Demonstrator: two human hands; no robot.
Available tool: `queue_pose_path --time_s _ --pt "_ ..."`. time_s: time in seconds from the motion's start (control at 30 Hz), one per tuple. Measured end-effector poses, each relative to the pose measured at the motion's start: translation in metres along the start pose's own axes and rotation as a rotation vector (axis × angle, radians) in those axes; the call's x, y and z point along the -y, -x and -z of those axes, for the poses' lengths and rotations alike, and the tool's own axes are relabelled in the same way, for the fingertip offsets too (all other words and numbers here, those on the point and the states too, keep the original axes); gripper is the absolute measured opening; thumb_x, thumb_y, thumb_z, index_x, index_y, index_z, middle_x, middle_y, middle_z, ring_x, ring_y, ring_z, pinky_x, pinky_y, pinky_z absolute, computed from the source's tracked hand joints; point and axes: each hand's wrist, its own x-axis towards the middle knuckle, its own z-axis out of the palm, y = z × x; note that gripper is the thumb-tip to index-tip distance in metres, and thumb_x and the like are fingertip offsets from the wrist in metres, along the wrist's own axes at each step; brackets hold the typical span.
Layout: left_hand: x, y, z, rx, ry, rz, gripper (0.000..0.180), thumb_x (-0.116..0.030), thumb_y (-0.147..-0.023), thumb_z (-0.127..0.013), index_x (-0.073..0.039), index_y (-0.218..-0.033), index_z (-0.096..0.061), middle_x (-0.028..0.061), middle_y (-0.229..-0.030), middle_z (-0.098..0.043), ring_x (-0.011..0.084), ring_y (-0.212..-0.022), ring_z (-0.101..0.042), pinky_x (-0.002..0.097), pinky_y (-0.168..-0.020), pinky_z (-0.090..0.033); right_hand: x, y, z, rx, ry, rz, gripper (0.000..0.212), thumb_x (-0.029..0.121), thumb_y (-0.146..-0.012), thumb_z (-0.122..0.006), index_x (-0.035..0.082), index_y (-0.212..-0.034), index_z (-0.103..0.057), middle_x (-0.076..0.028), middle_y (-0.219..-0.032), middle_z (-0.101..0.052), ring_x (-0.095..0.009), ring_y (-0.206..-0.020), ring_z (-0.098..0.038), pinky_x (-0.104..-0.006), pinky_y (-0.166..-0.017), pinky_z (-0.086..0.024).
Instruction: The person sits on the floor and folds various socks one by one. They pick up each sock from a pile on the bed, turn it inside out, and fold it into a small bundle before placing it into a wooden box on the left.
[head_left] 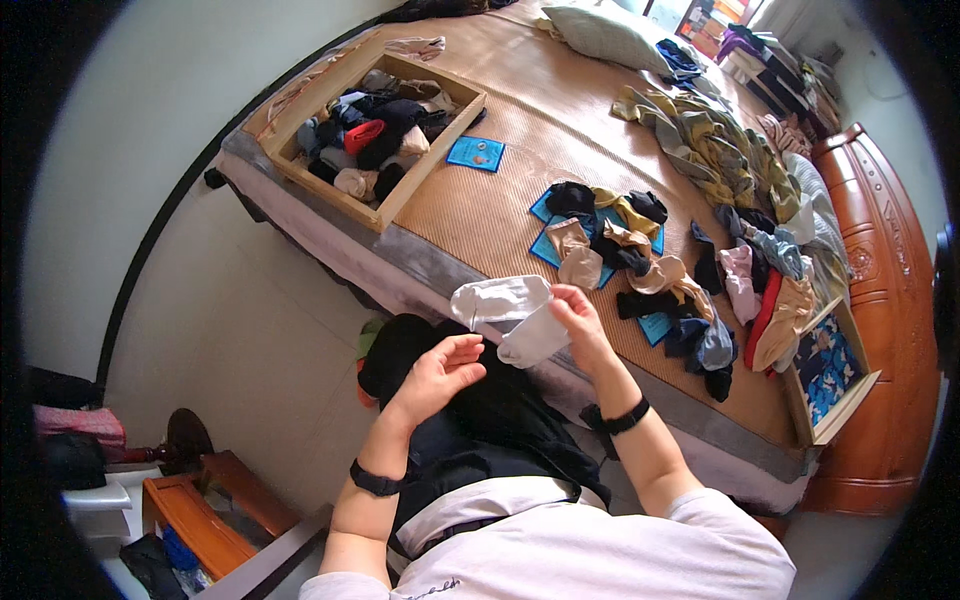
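White socks [537,335] stretch left from the right hand [584,322], which pinches them; the left hand [437,378], loosely released, hovers just to their near left.

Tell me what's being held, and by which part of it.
White socks, apparently a pair, pinched at their right end in the right grip. The left grip is open beside them, apparently holding nothing.

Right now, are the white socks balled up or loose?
Loose: the white socks stick out from the right hand in two parts, one reaching left, one lower, with a gap between their ends.
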Motion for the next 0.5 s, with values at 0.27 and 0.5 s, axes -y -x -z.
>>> queue_pose_path --time_s 0.27,0.5 --pt "-0.005 0.013 -0.036 0.153 -0.109 -0.077 0.064 -0.03 -0.079 -0.078 -0.004 -0.13 -0.049 0.0101 -0.11 -0.062 0.0178 -0.099 -0.062 0.0299 -0.087 -0.05 0.033 0.085 -0.069 0.528 -0.017 -0.158 0.017 0.007 -0.085 -0.07 0.007 -0.101 -0.063 -0.003 -0.099 -0.061 -0.009 -0.089 -0.057 -0.0243 -0.079 -0.047" --pt "-0.002 0.03 -0.009 0.087 0.036 0.061 0.02 -0.02 -0.089 -0.068 -0.004 -0.1 -0.063 -0.0027 -0.085 -0.061 0.0046 -0.077 -0.054 0.0199 -0.069 -0.046 0.036 0.082 -0.046 0.132 -0.177 -0.12 0.032 0.012 -0.09 -0.066 0.006 -0.119 -0.055 -0.003 -0.101 -0.062 -0.012 -0.091 -0.061 -0.0266 -0.082 -0.05"
